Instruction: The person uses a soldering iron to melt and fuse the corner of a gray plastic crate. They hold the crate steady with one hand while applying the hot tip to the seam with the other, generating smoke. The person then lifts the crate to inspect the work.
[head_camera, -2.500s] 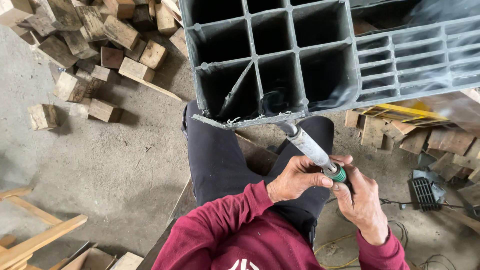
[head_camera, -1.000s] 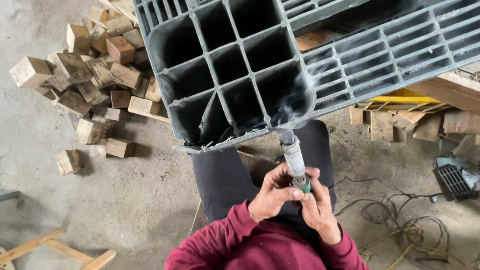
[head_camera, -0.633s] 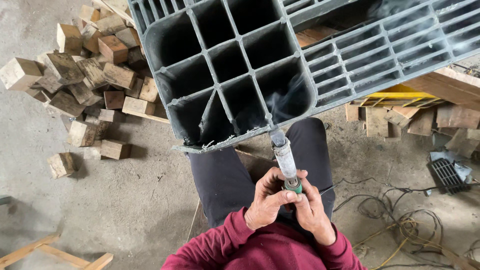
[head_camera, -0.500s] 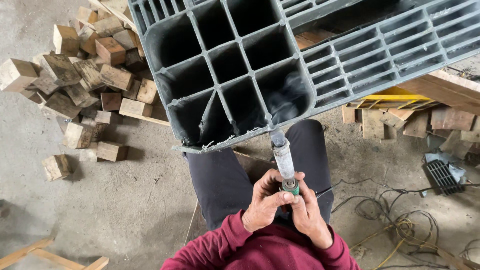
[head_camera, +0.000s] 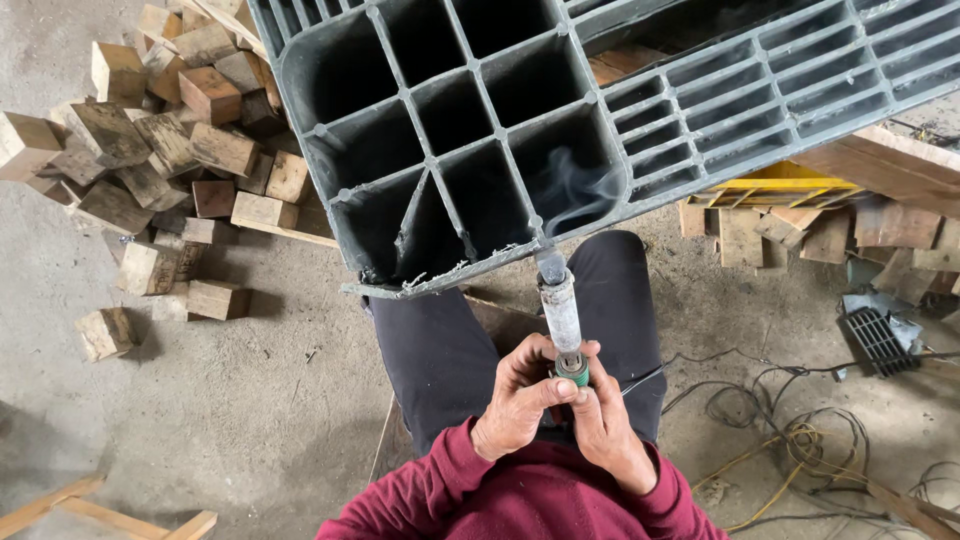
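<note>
**Hidden and cut-off parts**

Tool (head_camera: 559, 310) handle is buried under both hands; only a green collar shows above the fingers. Left hand (head_camera: 520, 410) covers the grip's lower part, and the right hand (head_camera: 605, 425) has its palm side turned away. Tool tip sits against the pallet (head_camera: 480, 150) edge; exact contact spot is blurred by smoke (head_camera: 580, 190). Pallet is cut off at the top and right edges. Its deep cells are too dark to read inside. Wood blocks (head_camera: 170, 160) pile runs off the top-left edge. Cables (head_camera: 790, 430) run off the right and bottom edges; ends unseen. Black grille (head_camera: 880, 340): kind unclear. Yellow object (head_camera: 770, 185) is mostly hidden under the pallet. Sleeves (head_camera: 520, 500) are cut off at the bottom.
</note>
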